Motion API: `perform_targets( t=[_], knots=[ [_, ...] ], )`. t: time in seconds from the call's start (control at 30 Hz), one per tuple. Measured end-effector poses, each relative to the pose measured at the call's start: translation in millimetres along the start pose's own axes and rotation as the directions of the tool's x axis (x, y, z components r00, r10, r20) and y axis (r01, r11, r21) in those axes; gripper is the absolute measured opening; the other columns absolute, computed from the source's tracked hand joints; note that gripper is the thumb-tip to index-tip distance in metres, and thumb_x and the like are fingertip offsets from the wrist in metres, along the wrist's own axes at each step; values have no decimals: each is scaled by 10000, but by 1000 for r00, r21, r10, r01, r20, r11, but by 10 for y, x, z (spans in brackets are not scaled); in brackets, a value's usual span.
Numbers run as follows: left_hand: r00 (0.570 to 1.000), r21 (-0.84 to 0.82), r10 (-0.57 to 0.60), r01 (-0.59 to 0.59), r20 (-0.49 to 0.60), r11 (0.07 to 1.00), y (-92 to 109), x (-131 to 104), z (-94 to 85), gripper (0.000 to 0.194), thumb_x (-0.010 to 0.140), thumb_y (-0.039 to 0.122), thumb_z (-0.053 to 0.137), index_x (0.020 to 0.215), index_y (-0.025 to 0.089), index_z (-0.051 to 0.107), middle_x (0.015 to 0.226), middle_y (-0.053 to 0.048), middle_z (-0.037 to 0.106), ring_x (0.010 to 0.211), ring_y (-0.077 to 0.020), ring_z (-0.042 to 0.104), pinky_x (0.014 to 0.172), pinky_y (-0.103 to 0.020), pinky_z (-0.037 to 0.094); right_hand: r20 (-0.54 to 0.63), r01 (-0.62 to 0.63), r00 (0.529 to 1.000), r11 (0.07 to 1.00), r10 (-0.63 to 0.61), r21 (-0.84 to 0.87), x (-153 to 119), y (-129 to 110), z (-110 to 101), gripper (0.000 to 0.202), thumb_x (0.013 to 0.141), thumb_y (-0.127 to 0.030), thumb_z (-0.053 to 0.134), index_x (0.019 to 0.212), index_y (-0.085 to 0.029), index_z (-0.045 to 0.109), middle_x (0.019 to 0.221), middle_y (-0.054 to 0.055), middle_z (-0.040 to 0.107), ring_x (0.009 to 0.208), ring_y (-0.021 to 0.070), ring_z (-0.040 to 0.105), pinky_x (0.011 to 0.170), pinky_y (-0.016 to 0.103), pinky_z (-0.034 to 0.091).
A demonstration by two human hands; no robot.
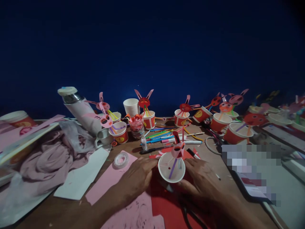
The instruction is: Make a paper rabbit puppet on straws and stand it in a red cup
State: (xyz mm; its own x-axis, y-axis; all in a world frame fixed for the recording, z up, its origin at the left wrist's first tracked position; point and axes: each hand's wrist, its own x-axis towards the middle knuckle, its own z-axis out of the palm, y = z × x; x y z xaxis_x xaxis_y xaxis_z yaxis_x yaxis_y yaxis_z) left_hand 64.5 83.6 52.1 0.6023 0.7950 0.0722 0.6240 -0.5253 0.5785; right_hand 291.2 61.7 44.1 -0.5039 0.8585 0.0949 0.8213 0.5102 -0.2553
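Note:
A white paper cup [164, 173] sits between my two hands, its mouth tipped toward me. Inside it a purple straw [173, 168] rises to a pink paper rabbit face [178, 150] with red ears. My left hand [141, 170] is closed against the cup's left side. On the right side, my right hand [199, 175] curls around the cup, thumb near its base. The cup's outer wall and some fingertips are hidden. Red paper [166, 210] and pink paper [133, 213] lie below, with scissors [190, 218] partly in shadow.
Several red cups with paper rabbits, one being a cup [148, 122], line the back. Colored pens [162, 137], a tape roll [121, 160], a stack of cups [131, 107] and a leaning thermos [82, 111] surround the hands. A phone [252, 187] lies right; cloth [52, 159] lies left.

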Motion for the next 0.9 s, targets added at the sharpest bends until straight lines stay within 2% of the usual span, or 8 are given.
perform_targets(
  t=[0.13, 0.33, 0.47, 0.57, 0.63, 0.73, 0.9],
  knots=[
    [1000, -13, -9, 9, 13, 1000, 34, -2, -26, 342, 776, 117, 347, 1008, 222, 574, 961, -38, 648, 890, -196, 562, 810, -309, 403, -39, -4, 999, 999, 5, 40, 1, 6, 51, 342, 785, -497, 454, 815, -171, 554, 756, 56, 586, 658, 185, 501, 602, 289, 286],
    [996, 40, -76, 74, 54, 996, 25, -11, -32, 268, 775, 116, 360, 851, 197, 604, 810, -45, 646, 755, -189, 568, 729, -292, 413, -53, -72, 996, 993, 78, 95, 10, -14, 66, 321, 810, -488, 438, 877, -203, 568, 792, 48, 609, 693, 194, 527, 611, 283, 291],
    [996, 75, -82, 80, 25, 994, -4, 1, -21, 274, 763, 96, 358, 791, 182, 618, 839, -60, 635, 817, -192, 557, 767, -293, 413, -60, -86, 994, 991, 92, 99, 17, -16, 78, 271, 820, -427, 429, 902, -200, 553, 819, 51, 632, 729, 204, 555, 615, 278, 302],
    [994, 55, -111, 110, 4, 992, 12, 11, -22, 277, 752, 92, 362, 788, 170, 624, 886, -74, 628, 846, -189, 557, 783, -282, 420, -88, -145, 985, 988, 149, 44, 39, -20, 82, 260, 824, -394, 401, 904, -187, 537, 771, 57, 642, 699, 212, 576, 578, 272, 302],
    [992, 13, -128, 128, 2, 992, 38, 18, -25, 287, 743, 91, 363, 826, 170, 627, 906, -75, 633, 847, -191, 566, 784, -281, 429, -105, -171, 980, 985, 171, 9, 55, -31, 77, 258, 833, -387, 382, 892, -189, 537, 720, 51, 643, 668, 213, 588, 560, 269, 299],
    [992, -58, -122, 121, -12, 991, 81, 31, -28, 357, 725, 97, 377, 988, 194, 598, 988, -62, 638, 907, -211, 567, 812, -299, 431, -100, -164, 982, 986, 163, -1, 70, -52, 64, 244, 842, -363, 368, 850, -193, 544, 684, 40, 641, 640, 199, 595, 549, 262, 303],
    [990, -122, -137, 132, -35, 984, 137, 45, -53, 540, 693, 96, 405, 1208, 250, 464, 1110, -39, 615, 996, -227, 551, 862, -317, 414, -88, -139, 986, 989, 143, 48, 75, -60, 61, 265, 865, -334, 342, 928, -190, 554, 832, 64, 652, 747, 204, 598, 619, 274, 354]
  ],
)
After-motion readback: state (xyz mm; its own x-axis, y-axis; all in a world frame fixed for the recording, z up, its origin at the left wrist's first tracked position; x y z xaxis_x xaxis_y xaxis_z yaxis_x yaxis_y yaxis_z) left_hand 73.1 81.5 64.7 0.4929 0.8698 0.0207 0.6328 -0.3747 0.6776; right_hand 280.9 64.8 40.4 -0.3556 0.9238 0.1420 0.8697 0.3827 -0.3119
